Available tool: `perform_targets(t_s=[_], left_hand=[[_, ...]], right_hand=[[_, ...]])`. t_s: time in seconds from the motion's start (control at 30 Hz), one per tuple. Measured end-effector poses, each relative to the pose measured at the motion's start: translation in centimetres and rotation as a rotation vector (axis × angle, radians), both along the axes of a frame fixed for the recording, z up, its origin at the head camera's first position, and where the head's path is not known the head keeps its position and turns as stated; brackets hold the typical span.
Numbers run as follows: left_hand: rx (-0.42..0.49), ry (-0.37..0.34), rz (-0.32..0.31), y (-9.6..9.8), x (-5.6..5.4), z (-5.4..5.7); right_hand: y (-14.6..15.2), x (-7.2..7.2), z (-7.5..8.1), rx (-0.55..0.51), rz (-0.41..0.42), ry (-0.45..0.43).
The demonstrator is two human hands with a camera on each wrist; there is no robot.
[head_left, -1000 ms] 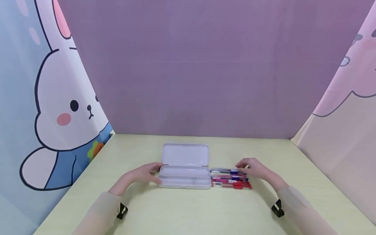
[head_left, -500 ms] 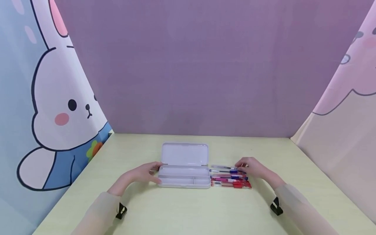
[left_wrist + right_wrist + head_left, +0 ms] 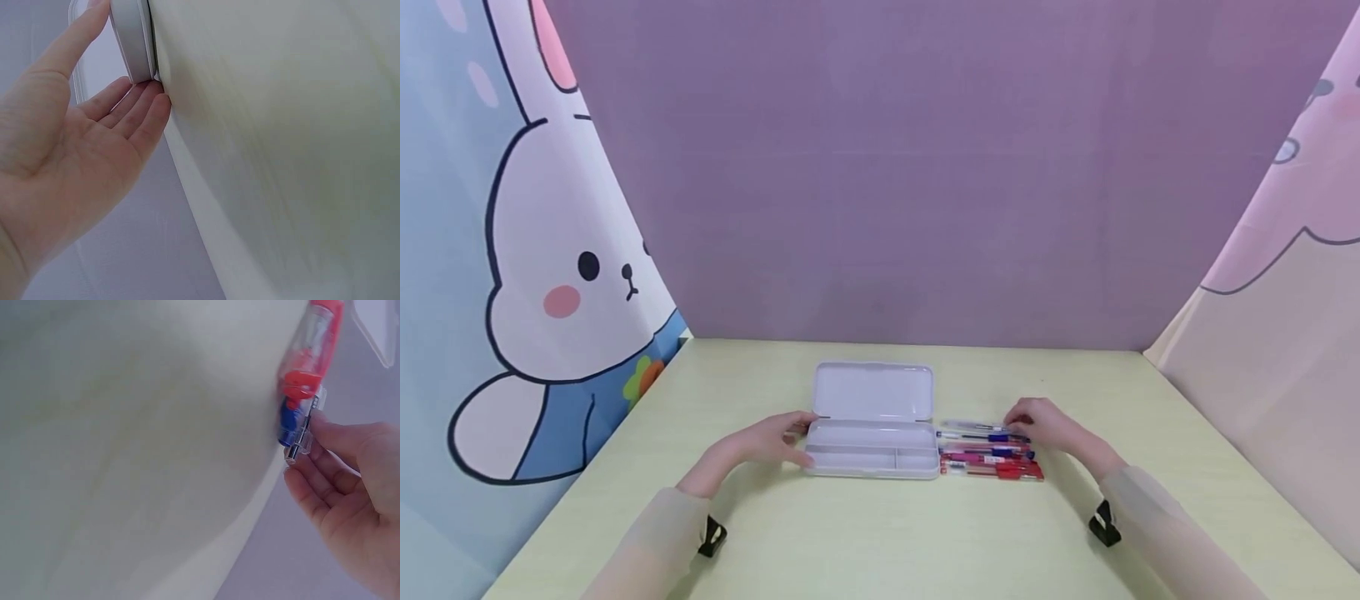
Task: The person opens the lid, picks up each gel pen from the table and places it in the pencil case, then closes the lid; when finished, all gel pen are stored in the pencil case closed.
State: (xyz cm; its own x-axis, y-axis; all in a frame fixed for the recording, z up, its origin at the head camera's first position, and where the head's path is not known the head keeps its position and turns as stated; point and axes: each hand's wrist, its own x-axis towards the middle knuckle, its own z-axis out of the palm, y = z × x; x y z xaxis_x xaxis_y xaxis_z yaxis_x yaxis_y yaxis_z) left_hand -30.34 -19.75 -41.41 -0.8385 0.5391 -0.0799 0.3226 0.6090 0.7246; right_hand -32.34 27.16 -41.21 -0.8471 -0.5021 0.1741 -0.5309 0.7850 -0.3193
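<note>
A white pencil case (image 3: pixel 850 460) lies open on the table, its lid (image 3: pixel 874 392) folded back. My left hand (image 3: pixel 769 438) grips the case's left end, with the thumb at the front side and the fingers at the back corner. In the left wrist view, the fingertips (image 3: pixel 140 94) lie against the case's end. My right hand (image 3: pixel 1047 423) pinches the end of a clear pen (image 3: pixel 300 434) with a dark core between thumb and fingers. This pen is the rearmost of a row; blue, pink and red pens (image 3: pixel 992 460) lie in front of it.
The case tray has a long rear compartment and a divider (image 3: pixel 896 459) splitting the front part. The pens lie right beside the case's right end. A purple backdrop (image 3: pixel 880 183) rises behind the table (image 3: pixel 865 533), with printed curtains on both sides.
The clear pen has shifted slightly toward the back, apart from the other pens, along with my right hand. My left hand stays on the case.
</note>
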Motion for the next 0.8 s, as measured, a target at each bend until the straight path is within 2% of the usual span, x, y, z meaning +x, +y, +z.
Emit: perform_targets(t_s=[0.2,0.47,0.63,0.8], left_hand=[[0.005,0.01,-0.013,0.0,0.1,-0.1],[-0.014,0.007,0.014,0.2,0.1,-0.1],[-0.026,0.008,0.027,0.2,0.0,-0.1],[-0.03,0.006,0.033,0.2,0.0,-0.1]], right_hand=[[0.5,0.2,0.9,-0.036,0.002,0.038],[0.7,0.3,2.2,-0.088,-0.016,0.065],[-0.2,0.6,2.8,-0.089,-0.018,0.063],[-2.0,0.9,3.1,-0.096,0.018,0.059]])
